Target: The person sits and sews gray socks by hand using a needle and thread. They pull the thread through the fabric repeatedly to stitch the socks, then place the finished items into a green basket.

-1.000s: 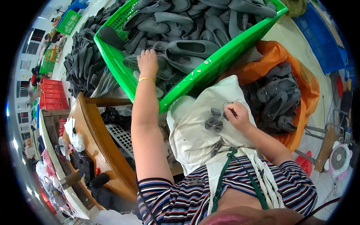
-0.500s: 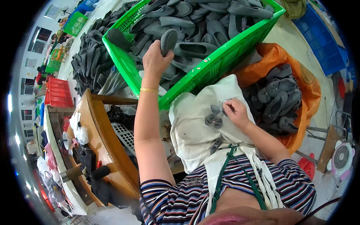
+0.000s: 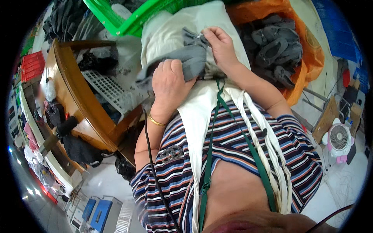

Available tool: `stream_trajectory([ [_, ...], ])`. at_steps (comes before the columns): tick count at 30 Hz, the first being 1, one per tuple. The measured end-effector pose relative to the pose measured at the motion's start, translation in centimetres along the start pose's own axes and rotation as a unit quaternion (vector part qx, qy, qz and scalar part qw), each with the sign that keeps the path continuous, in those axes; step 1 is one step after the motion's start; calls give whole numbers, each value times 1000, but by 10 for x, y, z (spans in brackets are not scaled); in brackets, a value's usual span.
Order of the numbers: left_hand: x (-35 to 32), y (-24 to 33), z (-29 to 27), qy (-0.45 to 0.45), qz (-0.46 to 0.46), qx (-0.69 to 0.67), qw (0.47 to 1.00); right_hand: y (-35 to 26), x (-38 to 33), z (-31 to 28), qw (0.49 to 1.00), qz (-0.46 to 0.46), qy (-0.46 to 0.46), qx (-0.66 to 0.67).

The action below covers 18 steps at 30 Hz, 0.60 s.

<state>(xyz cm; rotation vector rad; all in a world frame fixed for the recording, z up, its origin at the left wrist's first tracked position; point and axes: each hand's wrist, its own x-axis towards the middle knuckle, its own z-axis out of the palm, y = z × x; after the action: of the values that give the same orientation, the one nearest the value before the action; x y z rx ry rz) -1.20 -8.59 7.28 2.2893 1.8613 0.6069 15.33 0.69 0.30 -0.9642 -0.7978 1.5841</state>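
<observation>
My left hand (image 3: pixel 169 83) is closed around a dark grey fabric shoe (image 3: pixel 190 58), lifted over the pale cloth (image 3: pixel 155 42) on my lap. The shoe's left end is smeared by motion. Just beyond it, my right hand (image 3: pixel 223 48) pinches a small grey bow (image 3: pixel 193 39) between thumb and fingers. A tiny shiny spot shows at those fingertips, too small to name. Bow and shoe overlap in the picture; whether they touch I cannot tell.
A green plastic crate (image 3: pixel 130 25) stands beyond my lap. On the right, an orange sack (image 3: pixel 311 58) holds several grey shoes (image 3: pixel 278 46). To the left are a wooden table (image 3: pixel 74 97) and a white plastic basket (image 3: pixel 105 89). A small fan (image 3: pixel 339 139) sits far right.
My left hand has brought a grey shoe from the green crate back to my lap. My right hand stays over the lap, now at a bow beside the shoe. The view has tilted down.
</observation>
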Motion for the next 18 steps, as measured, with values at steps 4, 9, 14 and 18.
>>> stream_trajectory([
  [4, -29, -2, 7, -38, -113, -116, 986, 7, -20, 8, 998, 47, -19, 26],
  [9, -34, -13, 15, -146, -321, -411, 841, 11, -23, 18, 997, -1, -45, -57],
  [14, -19, 3, 7, -55, -379, -729, 567, 1, -1, 29, 981, -85, -48, -167],
  [18, -20, -6, 18, 51, -357, -813, 457, -4, 25, 29, 983, -141, -45, -111],
])
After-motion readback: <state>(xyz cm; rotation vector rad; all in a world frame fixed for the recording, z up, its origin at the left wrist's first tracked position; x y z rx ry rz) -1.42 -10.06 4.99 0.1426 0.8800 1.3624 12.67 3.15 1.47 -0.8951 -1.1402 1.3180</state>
